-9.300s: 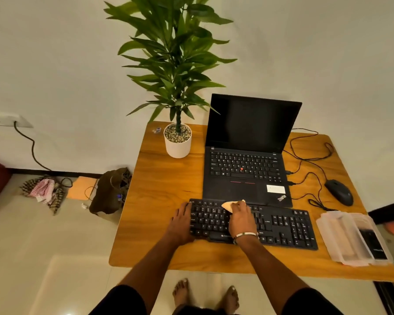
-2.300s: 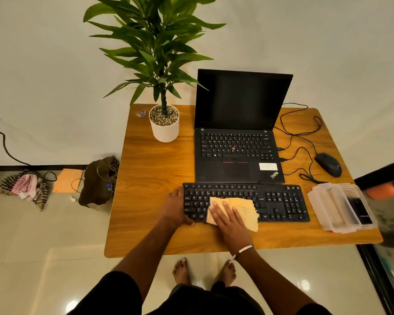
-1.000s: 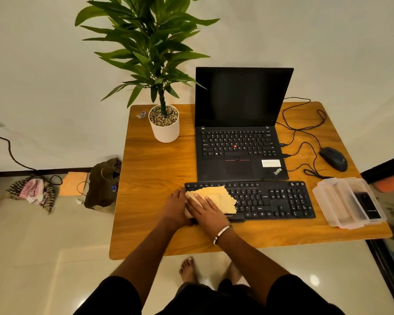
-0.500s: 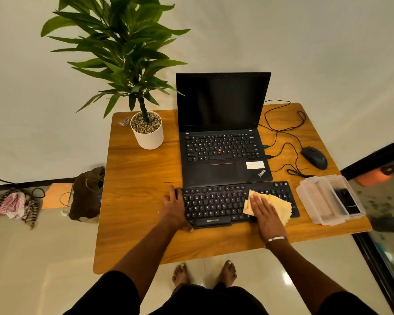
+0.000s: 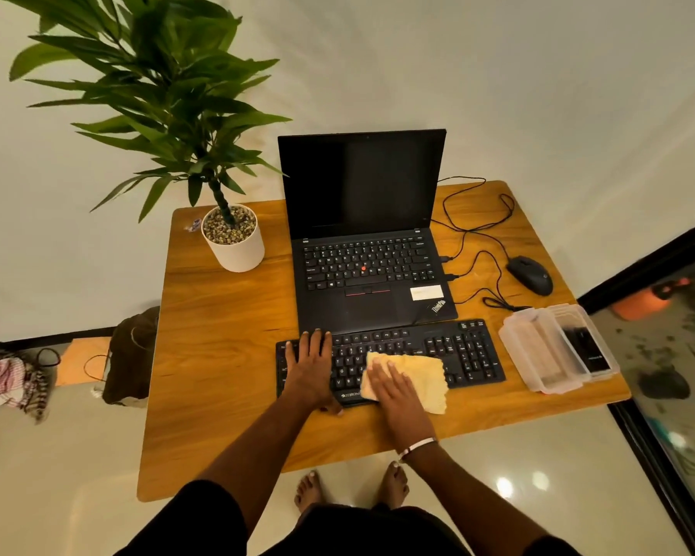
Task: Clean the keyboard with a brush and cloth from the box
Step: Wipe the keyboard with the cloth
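Note:
A black keyboard [image 5: 458,351] lies near the front edge of the wooden table, in front of the laptop. A yellow cloth [image 5: 422,375] is spread over the keyboard's middle keys. My right hand [image 5: 394,385] lies flat on the cloth's left part, fingers spread, pressing it onto the keys. My left hand [image 5: 309,365] rests flat on the keyboard's left end, thumb at its front edge. A clear plastic box [image 5: 538,351] stands right of the keyboard, with a dark object inside; no brush can be made out.
An open black laptop [image 5: 370,274] stands behind the keyboard. A black mouse [image 5: 530,274] and looped cables lie at the back right. A potted plant [image 5: 235,242] stands at the back left. The table's [image 5: 217,355] left half is bare wood.
My right hand has slid the cloth from the keyboard's right part back towards its middle. Before that it swept from the left end to the right. My left hand stays on the left end.

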